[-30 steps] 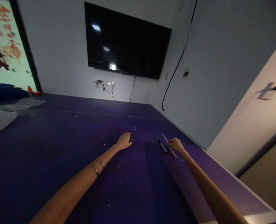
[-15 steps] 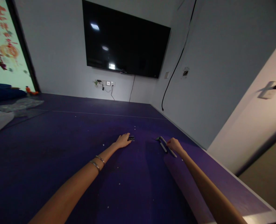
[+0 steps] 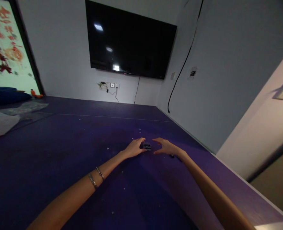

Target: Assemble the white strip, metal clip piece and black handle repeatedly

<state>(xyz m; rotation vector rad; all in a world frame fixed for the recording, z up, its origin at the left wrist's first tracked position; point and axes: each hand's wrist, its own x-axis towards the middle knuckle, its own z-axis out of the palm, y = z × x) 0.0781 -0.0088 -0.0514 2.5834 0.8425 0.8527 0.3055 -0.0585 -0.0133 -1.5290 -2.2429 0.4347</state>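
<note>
On the purple surface [image 3: 79, 159], my left hand [image 3: 134, 148] curves its thumb and fingers round the near end of a small dark rectangular piece [image 3: 147, 146] with lighter stripes. Its exact kind is too small to make out. Just to the right, my right hand [image 3: 167, 148] faces it with thumb and fingers spread, nothing between them. Below the right palm and wrist shows the black end of a slim handle [image 3: 172, 156]. The rest of that razor-like tool, and the thin silvery stick beside it, is hidden by the hand.
White specks dot the surface. Clear plastic wrap [image 3: 26, 108] and a white bag [image 3: 2, 123] lie at the left, near dark blue cloth [image 3: 8, 95] and an orange object [image 3: 36, 94]. A black cable [image 3: 179, 73] hangs by the right wall; a television [image 3: 131, 38] is mounted behind.
My left hand has moved right, and the small dark piece with it. My right hand has left the slim tools, shifted left and spread its fingers; it now covers most of them.
</note>
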